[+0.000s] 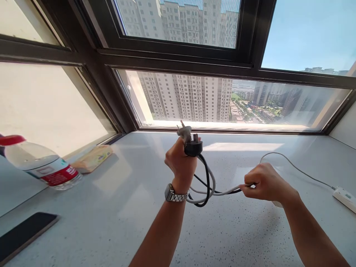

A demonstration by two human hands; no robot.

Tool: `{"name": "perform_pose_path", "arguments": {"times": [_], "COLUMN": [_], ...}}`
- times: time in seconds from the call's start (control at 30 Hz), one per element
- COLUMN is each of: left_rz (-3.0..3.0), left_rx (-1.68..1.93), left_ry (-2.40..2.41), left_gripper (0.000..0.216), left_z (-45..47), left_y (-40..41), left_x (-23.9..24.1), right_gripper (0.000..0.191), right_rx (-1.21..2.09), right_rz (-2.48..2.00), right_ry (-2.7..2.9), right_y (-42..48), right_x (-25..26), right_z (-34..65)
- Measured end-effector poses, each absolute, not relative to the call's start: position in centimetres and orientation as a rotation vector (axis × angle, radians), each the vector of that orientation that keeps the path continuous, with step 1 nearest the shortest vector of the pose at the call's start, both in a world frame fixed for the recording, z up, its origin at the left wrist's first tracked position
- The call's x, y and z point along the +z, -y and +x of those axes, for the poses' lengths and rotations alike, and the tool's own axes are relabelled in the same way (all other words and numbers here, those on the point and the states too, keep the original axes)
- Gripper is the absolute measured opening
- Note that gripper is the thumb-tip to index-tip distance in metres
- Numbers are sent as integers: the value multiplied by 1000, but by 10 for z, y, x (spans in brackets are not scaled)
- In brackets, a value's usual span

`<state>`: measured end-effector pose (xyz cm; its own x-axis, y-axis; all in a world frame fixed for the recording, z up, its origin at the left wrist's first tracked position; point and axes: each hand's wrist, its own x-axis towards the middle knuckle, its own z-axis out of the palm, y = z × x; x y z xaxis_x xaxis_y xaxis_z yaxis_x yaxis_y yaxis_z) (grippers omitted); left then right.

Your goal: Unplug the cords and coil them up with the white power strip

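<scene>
My left hand [180,162] is raised above a white speckled sill, fist closed around two plugs: a black plug [193,147] and a grey-white plug [184,132] sticking up above it. A metal watch [175,195] sits on that wrist. A black cable [206,178] and a white cable [211,183] loop down from the fist and run right into my right hand [265,183], which pinches both together. Past my right hand the white cable [300,170] trails over the sill to a white power strip [345,197] at the right edge.
A clear water bottle [41,163] with a red cap and red label stands at the left. Beside it lies a yellowish packet [93,158]. A dark phone [23,234] rests at the lower left. The window frame [178,59] bounds the white sill [111,207] behind.
</scene>
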<state>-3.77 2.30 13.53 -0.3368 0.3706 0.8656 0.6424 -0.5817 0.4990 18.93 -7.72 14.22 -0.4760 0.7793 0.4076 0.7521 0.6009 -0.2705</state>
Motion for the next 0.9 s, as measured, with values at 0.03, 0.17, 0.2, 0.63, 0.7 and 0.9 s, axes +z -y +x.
{"name": "perform_pose_path", "arguments": {"times": [0.03,0.17,0.2,0.63,0.7,0.9], "left_rz": [-1754,-2154,-2259,-3160,-3267,-3455], "left_rx": [-1960,-1825,-1822,-1879,-1894,-1998], "left_ry": [1324,1211,1164,715,647,417], "left_gripper": [39,27,24,39,41,45], "left_z": [-32,-7,-1,24,24,29], "left_y": [-20,-8,-5,12,14,14], "left_x": [133,123,121,115,116,111], "right_gripper": [40,42,41,29,31,36], "right_rx": [139,571,666,954,880,740], "right_rz": [-1132,-841,-809,-686,-694,-725], "right_ry": [2383,2382,2351,1743,1745,1773], "right_y": [81,87,86,74,73,73], "right_x": [144,146,146,136,135,137], "right_z": [186,184,185,188,188,184]}}
